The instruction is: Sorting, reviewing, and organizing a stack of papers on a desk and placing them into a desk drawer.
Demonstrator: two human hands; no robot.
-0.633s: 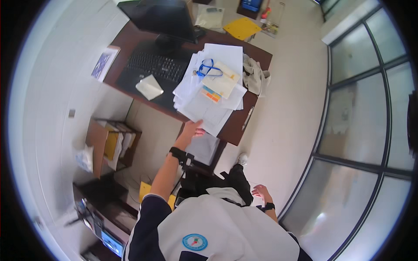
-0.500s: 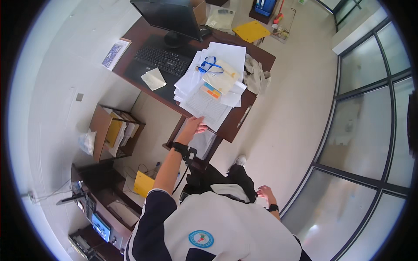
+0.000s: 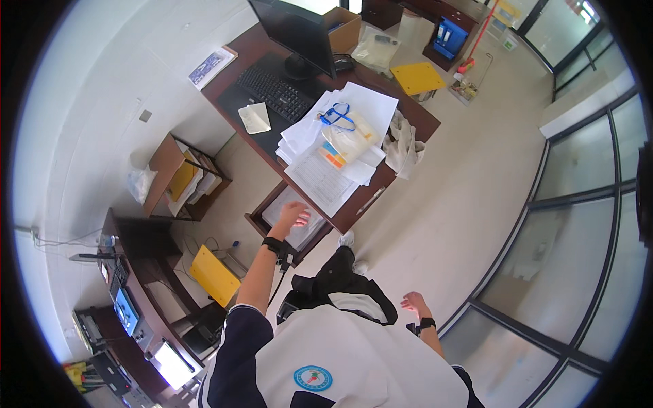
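My left hand hangs over the pulled-out drawer of a dark wooden desk. Its fingers are loosely bent and apart, with nothing visible in them. White papers lie inside the drawer. Just beyond that hand, a printed sheet reaches the desk's near edge, under a pile of papers. On the pile rest a pale plastic pouch and a blue lanyard. Low at my right side, my right hand hangs in the air with fingers spread, holding nothing.
The desk also bears a monitor, a keyboard and a crumpled cloth. A small open cabinet and a yellow-seated chair stand to the left. A glass partition runs along the right.
My left hand has come away from the desk edge and now sits over the drawer, which shows more fully. The view has shifted, and my right hand's fingers show more clearly.
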